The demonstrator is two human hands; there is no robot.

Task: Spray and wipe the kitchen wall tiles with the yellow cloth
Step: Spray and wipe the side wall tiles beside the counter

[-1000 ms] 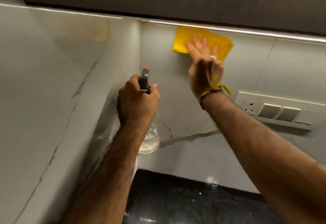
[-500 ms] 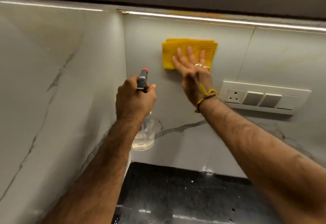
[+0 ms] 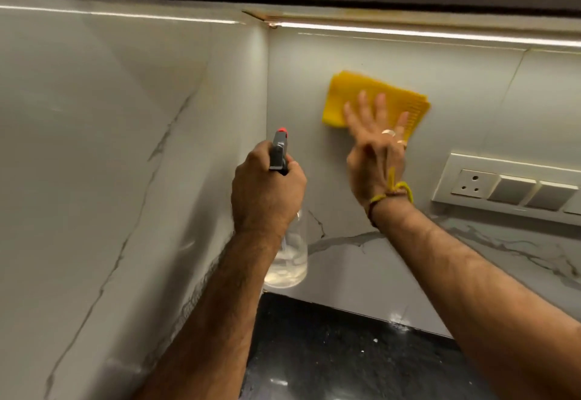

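Right hand (image 3: 375, 151): fingers straight and spread, palm pressing yellow cloth (image 3: 355, 91) flat against back wall tile (image 3: 456, 110), just right of corner, below lit strip (image 3: 440, 34). Rings on two fingers; yellow thread at wrist. Left hand (image 3: 267, 192): fingers curled round neck of spray bottle (image 3: 290, 258), red-tipped nozzle toward wall, clear body hanging below fist. Switch panel (image 3: 509, 187) right of cloth, apart from it. Dark table (image 3: 345, 358) beneath.
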